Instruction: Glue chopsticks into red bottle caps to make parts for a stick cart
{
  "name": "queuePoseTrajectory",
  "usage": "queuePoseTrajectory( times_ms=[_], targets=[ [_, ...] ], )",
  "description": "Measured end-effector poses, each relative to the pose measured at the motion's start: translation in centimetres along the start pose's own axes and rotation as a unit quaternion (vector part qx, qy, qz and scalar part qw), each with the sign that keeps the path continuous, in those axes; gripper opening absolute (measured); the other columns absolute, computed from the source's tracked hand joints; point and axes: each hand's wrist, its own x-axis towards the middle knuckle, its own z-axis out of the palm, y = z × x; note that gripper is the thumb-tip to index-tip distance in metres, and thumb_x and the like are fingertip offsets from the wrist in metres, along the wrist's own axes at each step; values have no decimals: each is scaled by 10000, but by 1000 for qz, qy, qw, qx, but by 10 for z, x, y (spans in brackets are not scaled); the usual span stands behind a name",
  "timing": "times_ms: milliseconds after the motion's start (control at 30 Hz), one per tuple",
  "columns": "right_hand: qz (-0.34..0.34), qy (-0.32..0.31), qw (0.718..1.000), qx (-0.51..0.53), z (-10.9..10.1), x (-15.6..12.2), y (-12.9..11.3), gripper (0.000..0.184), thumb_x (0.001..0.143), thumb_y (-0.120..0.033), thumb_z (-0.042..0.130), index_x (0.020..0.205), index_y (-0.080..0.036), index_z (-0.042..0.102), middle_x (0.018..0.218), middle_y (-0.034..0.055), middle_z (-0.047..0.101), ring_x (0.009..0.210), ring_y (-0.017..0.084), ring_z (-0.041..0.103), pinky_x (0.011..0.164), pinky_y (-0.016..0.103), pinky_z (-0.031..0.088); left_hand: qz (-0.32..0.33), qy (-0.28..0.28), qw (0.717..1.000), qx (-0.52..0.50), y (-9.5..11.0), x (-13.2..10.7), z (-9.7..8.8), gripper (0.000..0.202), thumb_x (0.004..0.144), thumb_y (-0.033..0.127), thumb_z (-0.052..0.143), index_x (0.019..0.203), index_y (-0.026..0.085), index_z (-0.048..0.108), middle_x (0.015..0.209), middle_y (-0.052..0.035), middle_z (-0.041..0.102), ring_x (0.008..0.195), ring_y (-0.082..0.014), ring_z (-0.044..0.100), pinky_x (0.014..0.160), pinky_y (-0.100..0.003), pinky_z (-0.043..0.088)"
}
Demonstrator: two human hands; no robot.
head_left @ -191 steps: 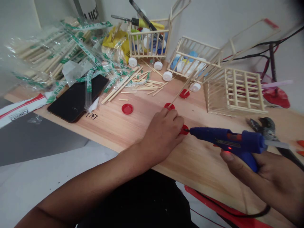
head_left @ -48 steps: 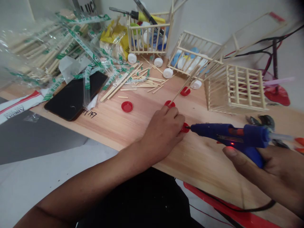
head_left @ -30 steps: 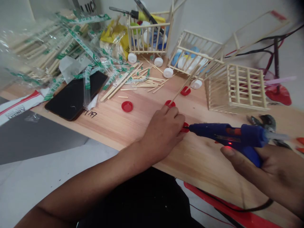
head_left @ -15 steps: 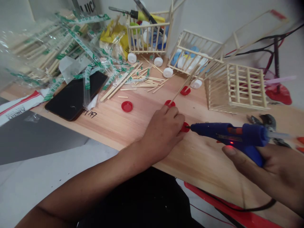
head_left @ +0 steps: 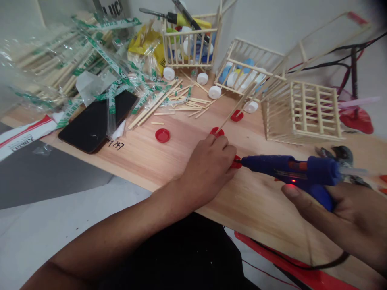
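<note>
Spanning the frame's right, the glue gun (head_left: 290,171) is clenched by the closed right hand (head_left: 347,217). At centre, the cap (head_left: 236,162), judged light, stiff and slippery, is pinched by the curled left hand (head_left: 208,169) and is best held at its rim.

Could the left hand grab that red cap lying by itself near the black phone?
Probably yes. Only bare board lies between the left hand and that red cap, with nothing in the way. But the hand is pinching a second cap at the glue gun tip, so its fingers are busy.
</note>
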Motion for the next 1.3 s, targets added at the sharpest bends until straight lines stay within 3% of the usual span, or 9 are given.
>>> queuePoseTrajectory(
  times_ms=[233,533,867,1033,1300],
  targets=[
    [-18,-10,1000,9,-3,1,0,589,779,-712,413,435,-239,474,365,-3,481,303,149,451,307,276,316,3,-1,1000,3,0,0,1,169,873,307,587,897,140,605,1010,-99,590,986,-242,522,864,-390,451],
    [-25,29,998,-46,0,-6,11,644,805,-738,368,394,-245,436,331,-4,443,285,147,420,318,286,295,5,8,1000,0,-1,0,2,162,873,301,586,878,140,602,994,-94,589,973,-237,521,859,-380,450],
    [-52,28,998,-23,-7,-4,6,601,795,-706,434,398,-257,474,294,-15,422,267,154,405,308,289,260,8,10,1000,3,-1,0,3,147,864,282,593,890,138,608,992,-92,594,970,-236,524,860,-376,449],
    [-33,24,998,-38,-4,-3,8,609,773,-737,411,419,-249,494,372,-1,522,304,163,470,309,282,324,8,10,1000,4,-1,0,3,157,864,293,594,898,140,610,995,-91,593,962,-234,523,851,-374,451],
    [-47,30,998,-35,-4,-4,8,608,789,-709,423,400,-245,472,329,-8,468,275,152,443,284,273,302,5,4,1000,1,-1,0,1,164,863,293,598,903,135,613,1001,-94,593,967,-235,523,852,-369,456]
  ],
)
